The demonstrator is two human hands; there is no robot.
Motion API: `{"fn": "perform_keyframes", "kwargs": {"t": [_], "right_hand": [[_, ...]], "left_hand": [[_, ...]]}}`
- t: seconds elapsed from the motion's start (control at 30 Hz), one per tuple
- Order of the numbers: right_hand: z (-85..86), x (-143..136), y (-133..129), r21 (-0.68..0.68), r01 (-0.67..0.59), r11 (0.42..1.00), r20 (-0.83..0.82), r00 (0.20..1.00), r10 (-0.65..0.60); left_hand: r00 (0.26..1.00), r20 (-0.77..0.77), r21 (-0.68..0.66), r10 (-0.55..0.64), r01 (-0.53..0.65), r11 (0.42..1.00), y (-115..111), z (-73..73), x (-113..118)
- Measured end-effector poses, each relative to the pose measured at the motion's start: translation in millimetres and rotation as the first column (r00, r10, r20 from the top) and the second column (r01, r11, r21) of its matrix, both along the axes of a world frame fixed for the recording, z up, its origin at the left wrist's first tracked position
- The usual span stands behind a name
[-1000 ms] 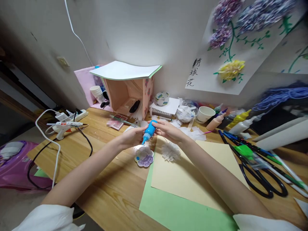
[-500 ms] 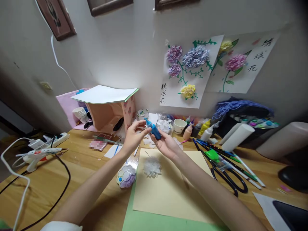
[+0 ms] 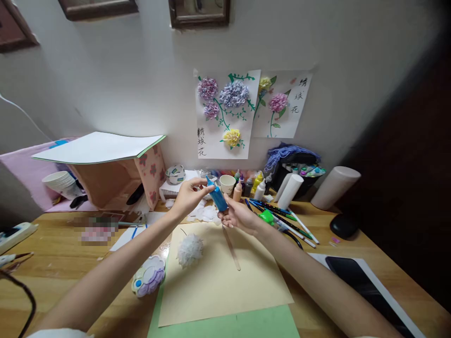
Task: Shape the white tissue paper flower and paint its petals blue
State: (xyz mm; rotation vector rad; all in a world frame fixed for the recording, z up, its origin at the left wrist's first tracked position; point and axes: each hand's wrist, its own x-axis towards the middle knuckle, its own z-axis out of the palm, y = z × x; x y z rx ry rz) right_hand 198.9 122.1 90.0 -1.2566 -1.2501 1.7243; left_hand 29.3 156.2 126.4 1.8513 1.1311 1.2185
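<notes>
Both hands are raised over the far edge of a cream paper sheet (image 3: pixel 211 295), around a blue paint bottle (image 3: pixel 220 200) with a pointed nozzle. My left hand (image 3: pixel 190 196) pinches the bottle near its nozzle and neck. Around the lower body of the bottle, my right hand (image 3: pixel 240 215) is closed, thumb along its side. Below them on the sheet lie a white fluffy paper ball (image 3: pixel 190 249) and a wooden stick (image 3: pixel 232 251). A flower-shaped palette (image 3: pixel 149 276) with a dab of blue sits left of the sheet.
Paint bottles (image 3: pixel 260 189) and a paper cup (image 3: pixel 227 184) line the back. Pens (image 3: pixel 282 217) lie to the right, near a black phone (image 3: pixel 362 286) and a mouse (image 3: pixel 344 226). A pink box (image 3: pixel 150 173) stands at left, with a glue gun (image 3: pixel 9 259) at the edge.
The view has swung to the right, so the scene sits further left. Both hands still hold the blue bottle. The right hand's fingers have shifted lower on it.
</notes>
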Motion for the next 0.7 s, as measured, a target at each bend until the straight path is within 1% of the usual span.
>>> {"fn": "perform_keyframes", "kwargs": {"t": [0.03, 0.1, 0.17, 0.2, 0.23, 0.33, 0.43, 0.5, 0.57, 0.63, 0.7], "right_hand": [[-2.7, 14, 4, 0.014, 0.028, 1.000, 0.110, 0.994, -0.029], [-9.1, 42, 12, 0.060, 0.088, 0.994, 0.251, 0.963, -0.101], [-16.0, 68, 18, 0.149, 0.140, 0.979, 0.390, 0.901, -0.188], [-19.1, 79, 20, 0.210, 0.160, 0.965, 0.450, 0.860, -0.241], [-21.6, 88, 20, 0.272, 0.174, 0.947, 0.508, 0.809, -0.294], [-26.4, 107, 18, 0.447, 0.191, 0.874, 0.635, 0.620, -0.461], [-29.7, 117, 15, 0.561, 0.199, 0.803, 0.683, 0.436, -0.585], [-33.7, 123, 18, 0.601, 0.200, 0.774, 0.692, 0.355, -0.628], [-39.7, 126, 26, 0.617, 0.195, 0.762, 0.696, 0.316, -0.645], [-47.4, 128, 38, 0.622, 0.198, 0.757, 0.696, 0.302, -0.651], [-55.3, 129, 51, 0.627, 0.210, 0.750, 0.690, 0.296, -0.660]], "left_hand": [[1.000, -0.029, -0.013, 0.008, -0.008, 1.000, 6, -4.9, 7], [0.994, -0.098, 0.007, 0.042, -0.042, 0.999, 18, -15.9, 22], [0.977, -0.192, 0.057, 0.093, -0.083, 0.995, 29, -26.3, 38], [0.962, -0.244, 0.095, 0.121, -0.101, 0.990, 33, -30.6, 46], [0.955, -0.261, 0.110, 0.139, -0.113, 0.987, 37, -34.4, 53], [0.938, -0.299, 0.144, 0.178, -0.140, 0.980, 47, -43.3, 72], [0.915, -0.339, 0.164, 0.221, -0.173, 0.971, 55, -52.9, 83], [0.900, -0.361, 0.168, 0.244, -0.194, 0.966, 61, -60.8, 86], [0.889, -0.379, 0.165, 0.256, -0.207, 0.964, 65, -68.8, 89], [0.882, -0.397, 0.161, 0.253, -0.205, 0.966, 69, -74.8, 90], [0.876, -0.417, 0.155, 0.242, -0.194, 0.969, 72, -77.6, 92]]}}
